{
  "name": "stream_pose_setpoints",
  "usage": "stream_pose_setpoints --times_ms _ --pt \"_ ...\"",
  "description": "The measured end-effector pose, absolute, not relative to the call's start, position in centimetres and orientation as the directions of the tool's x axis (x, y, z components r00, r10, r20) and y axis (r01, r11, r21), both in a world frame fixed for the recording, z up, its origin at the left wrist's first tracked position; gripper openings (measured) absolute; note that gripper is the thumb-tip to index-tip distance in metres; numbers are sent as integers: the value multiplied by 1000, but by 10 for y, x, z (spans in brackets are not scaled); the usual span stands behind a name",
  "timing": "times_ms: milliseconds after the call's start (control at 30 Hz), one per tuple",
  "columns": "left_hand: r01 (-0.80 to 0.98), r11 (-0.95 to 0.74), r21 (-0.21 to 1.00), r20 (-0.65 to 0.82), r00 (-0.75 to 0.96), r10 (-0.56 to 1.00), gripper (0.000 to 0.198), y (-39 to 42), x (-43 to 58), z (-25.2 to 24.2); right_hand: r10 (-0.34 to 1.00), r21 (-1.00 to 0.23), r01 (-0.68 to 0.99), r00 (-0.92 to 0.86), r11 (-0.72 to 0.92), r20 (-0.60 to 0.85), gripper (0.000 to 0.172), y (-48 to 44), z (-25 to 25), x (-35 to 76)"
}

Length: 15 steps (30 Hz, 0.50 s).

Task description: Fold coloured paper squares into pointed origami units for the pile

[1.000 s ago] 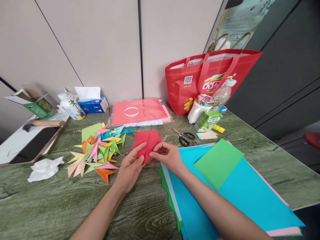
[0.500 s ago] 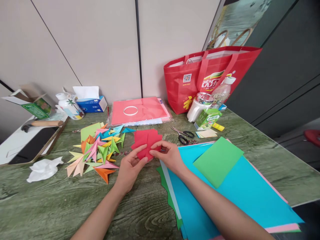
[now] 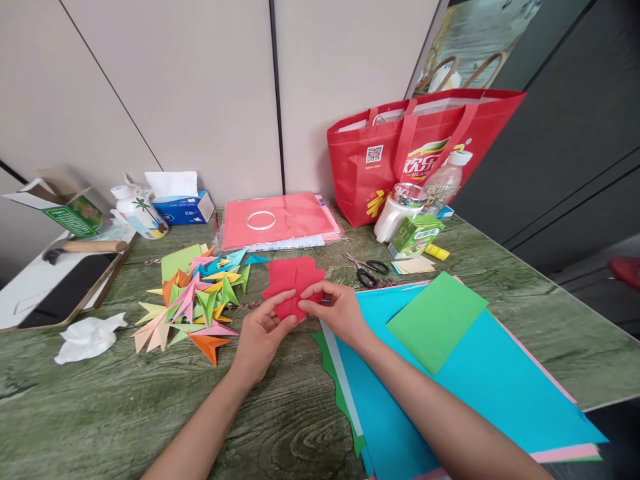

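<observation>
Between my two hands is a folded piece of red paper (image 3: 289, 307), its creases facing up. My left hand (image 3: 260, 337) pinches its lower left side with thumb and fingers. Across from it, my right hand (image 3: 337, 310) grips the right side, thumb resting on the front. More red paper (image 3: 293, 268) shows just behind; I cannot tell whether it is a separate piece. Left of my hands lies a pile of folded paper pieces (image 3: 203, 293) in several colours. By my right forearm, a green paper sheet (image 3: 437, 322) rests on large blue sheets (image 3: 480, 393).
Scissors (image 3: 367, 269), a yellow glue stick (image 3: 437, 252) and a green box (image 3: 416, 237) lie beyond my right hand. A red bag (image 3: 360, 173) stands behind them. Crumpled tissue (image 3: 90, 338), a hammer (image 3: 90, 247) and a tissue box (image 3: 185, 208) are at left.
Both hands and the red paper stay almost in the same place. Only a very slight shift of the camera view shows.
</observation>
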<state>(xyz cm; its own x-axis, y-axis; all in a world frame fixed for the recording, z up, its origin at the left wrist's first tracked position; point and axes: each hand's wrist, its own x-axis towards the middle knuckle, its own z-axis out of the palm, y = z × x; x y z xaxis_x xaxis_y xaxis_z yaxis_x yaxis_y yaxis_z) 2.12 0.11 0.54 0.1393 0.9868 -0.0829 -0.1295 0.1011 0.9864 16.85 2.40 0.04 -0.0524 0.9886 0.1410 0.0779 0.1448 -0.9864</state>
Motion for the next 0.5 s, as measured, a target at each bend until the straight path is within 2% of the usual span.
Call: stream_pose_setpoints --times_ms 333,500 --pt "-375 192 907 -98 256 962 43 1 22 12 989 -985 83 -33 150 148 12 26 0 171" --pt "-277 167 946 -98 247 964 48 2 20 9 990 -986 87 -34 139 137 14 25 1 170"
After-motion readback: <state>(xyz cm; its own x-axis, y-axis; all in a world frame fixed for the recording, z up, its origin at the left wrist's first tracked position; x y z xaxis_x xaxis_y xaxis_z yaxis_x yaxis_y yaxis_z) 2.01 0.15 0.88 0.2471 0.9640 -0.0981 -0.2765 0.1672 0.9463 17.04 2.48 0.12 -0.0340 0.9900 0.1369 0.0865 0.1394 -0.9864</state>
